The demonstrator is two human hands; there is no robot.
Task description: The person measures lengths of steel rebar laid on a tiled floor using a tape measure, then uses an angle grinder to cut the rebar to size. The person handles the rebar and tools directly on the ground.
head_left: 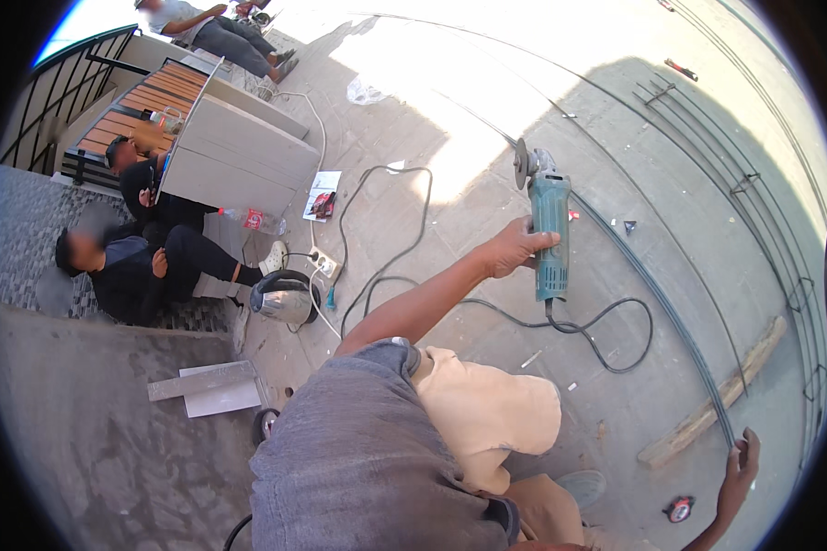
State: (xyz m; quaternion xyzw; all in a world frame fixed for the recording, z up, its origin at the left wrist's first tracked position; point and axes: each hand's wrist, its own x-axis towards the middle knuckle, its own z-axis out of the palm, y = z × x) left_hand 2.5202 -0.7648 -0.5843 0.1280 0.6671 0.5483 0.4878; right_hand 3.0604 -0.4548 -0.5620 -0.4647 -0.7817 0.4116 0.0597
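Note:
My left hand (pixel 513 248) is wrapped round the body of a green angle grinder (pixel 549 234), held upright over the floor. The grinder's disc (pixel 522 163) is at its far end, and its dark cord (pixel 606 344) loops from the near end. Off to the right, my right hand (pixel 741 464) grips the near end of a bundle of thin steel rods (pixel 663 298), which curves away past the grinder. Some of its fingers are hidden.
A wooden beam (pixel 713 397) lies under the rods, with a tape measure (pixel 679 509) nearby. A tied rebar frame (pixel 742 184) lies at right. To the left are a kettle (pixel 283 296), a power strip (pixel 324 264), a bottle (pixel 255 220) and two seated people; another sits farther back.

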